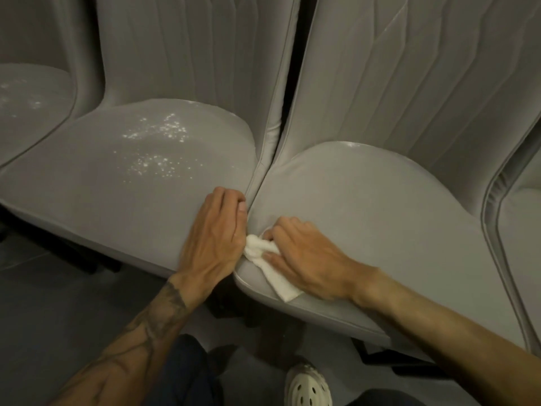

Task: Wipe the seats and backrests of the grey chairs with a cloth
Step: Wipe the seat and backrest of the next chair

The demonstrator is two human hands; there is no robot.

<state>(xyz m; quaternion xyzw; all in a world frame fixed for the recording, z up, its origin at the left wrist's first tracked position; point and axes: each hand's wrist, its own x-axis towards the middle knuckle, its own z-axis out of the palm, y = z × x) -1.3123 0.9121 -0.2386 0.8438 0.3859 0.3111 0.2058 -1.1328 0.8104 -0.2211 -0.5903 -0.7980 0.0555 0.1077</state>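
Head view: white cloth [281, 282] at the gap between left seat [117, 200] and right seat [380, 230].
I see right hand [307, 253] grip pinching it on right seat's front corner; left hand [213, 232] grip curled over left seat edge.

A seating hall of some kind: identical grey chairs [380, 206] stand tight beside the middle chair [131, 165] on both sides, in a row.

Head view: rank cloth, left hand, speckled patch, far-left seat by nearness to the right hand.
1. cloth, gripped by right hand.
2. left hand, just left.
3. speckled patch, neighbouring left seat.
4. far-left seat, picture's edge.
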